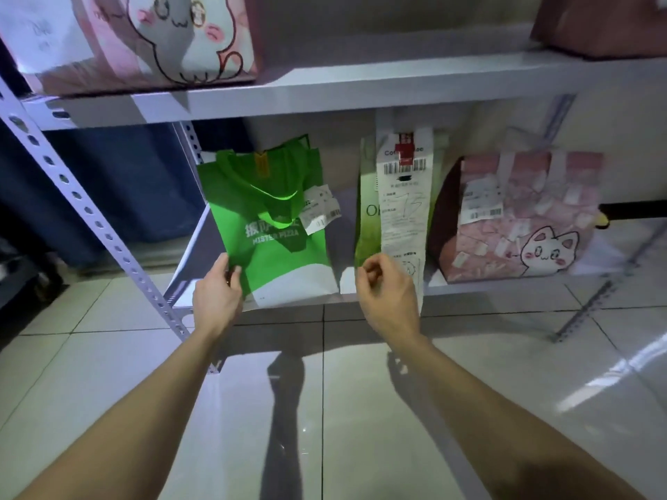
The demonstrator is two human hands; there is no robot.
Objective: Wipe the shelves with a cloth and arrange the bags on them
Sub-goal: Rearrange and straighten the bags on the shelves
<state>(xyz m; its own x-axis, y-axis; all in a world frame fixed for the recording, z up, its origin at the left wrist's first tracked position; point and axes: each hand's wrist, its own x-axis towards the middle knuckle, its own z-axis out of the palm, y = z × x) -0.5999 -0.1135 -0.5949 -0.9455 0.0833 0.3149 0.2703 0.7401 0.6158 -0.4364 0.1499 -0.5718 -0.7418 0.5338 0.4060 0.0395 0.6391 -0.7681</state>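
- Left hand (216,294): thumb and curled fingers pinch the lower left edge of the green bag (274,225). The forearm reaches in from the bottom left.
- Right hand (388,294): fingers are loosely curled toward the palm, in front of the lower end of the long receipt (404,196). Whether they have hold of the receipt or of anything else cannot be told.
- Green bag: stands at the left end of the lower shelf (487,286), leaning slightly, with its white bottom band at the shelf's front edge. It bears the print "MISTER PIZZA". Its handles droop over its face, and a small receipt (321,211) is attached at its right edge.
- Pale green bag (366,218): stands upright near the middle of the lower shelf, just right of the green bag. The long receipt hangs down its front and past the shelf's front edge.
- Pink cat bag (523,218): stands toward the right end of the lower shelf, beside the pale green bag, with a label on its upper left face.
- Upper shelf (361,92): carries a cat-print bag (144,41) at its left end and a dark pink bag (606,23) at its right end.
- Perforated upright (90,211): runs down the rack's left front corner to the tiled floor (325,409).
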